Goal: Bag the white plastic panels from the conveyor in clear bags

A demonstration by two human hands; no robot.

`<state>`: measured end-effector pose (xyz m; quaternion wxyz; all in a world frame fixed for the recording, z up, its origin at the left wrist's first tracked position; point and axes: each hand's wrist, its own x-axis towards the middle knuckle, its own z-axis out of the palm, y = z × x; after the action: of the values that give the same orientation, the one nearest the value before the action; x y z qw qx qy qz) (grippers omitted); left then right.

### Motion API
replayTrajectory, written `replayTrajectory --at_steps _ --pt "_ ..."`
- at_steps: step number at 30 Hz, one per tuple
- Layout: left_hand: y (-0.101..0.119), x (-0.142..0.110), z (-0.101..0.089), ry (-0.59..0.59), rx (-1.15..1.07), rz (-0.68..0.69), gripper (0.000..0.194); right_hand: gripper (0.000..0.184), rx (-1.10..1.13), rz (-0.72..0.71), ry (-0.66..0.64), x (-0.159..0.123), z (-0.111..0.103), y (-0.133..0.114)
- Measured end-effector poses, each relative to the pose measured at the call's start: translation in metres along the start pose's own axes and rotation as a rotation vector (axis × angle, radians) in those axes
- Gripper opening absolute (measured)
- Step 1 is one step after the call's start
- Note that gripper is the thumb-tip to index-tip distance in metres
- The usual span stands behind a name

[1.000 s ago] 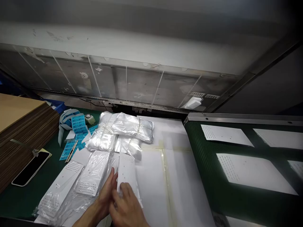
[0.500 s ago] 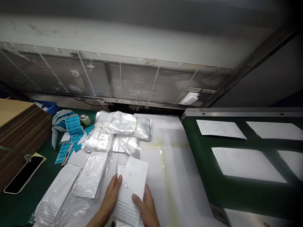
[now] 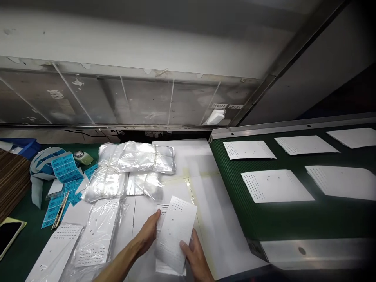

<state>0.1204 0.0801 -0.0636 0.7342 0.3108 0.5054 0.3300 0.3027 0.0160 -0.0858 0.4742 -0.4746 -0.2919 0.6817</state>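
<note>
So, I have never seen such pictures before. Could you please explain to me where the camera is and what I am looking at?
There is no robot here: you see a person's bare left hand and right hand. All the pictures come from one camera worn on the person's head, looking forward and down.

The right hand holds a white card, with its thumb on the front. The left hand grips the edge of another card partly behind it.

Below them lies a white sheet. To the left are cards in clear bags, bundles of shiny clear bags, blue stickers and a partly visible phone. To the right, more white cards lie on a green belt.
</note>
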Motion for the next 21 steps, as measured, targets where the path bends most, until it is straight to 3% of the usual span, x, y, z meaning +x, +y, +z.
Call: replayTrajectory --at_steps 3,9,13,16,18,21 --pt "0.000 -0.006 0.005 0.006 -0.079 0.075 0.055 0.053 0.061 0.020 0.011 0.004 0.000 -0.005" --pt "0.010 -0.014 0.005 -0.022 -0.122 -0.056 0.059 0.048 0.021 0.070 -0.035 0.009 0.010 -0.013" --pt "0.009 -0.024 0.022 0.064 -0.141 -0.016 0.055 0.046 -0.146 0.040 0.115 0.006 0.023 0.001" --pt "0.005 -0.027 0.030 0.143 -0.079 -0.017 0.052 0.066 -0.111 0.028 0.233 -0.001 0.031 0.012" --pt "0.002 -0.023 0.028 0.149 0.114 0.011 0.051 0.080 -0.014 0.058 0.199 -0.005 0.032 0.015" --pt "0.004 -0.005 0.012 0.280 0.691 0.216 0.052 0.085 0.134 0.146 0.164 -0.009 0.027 0.011"
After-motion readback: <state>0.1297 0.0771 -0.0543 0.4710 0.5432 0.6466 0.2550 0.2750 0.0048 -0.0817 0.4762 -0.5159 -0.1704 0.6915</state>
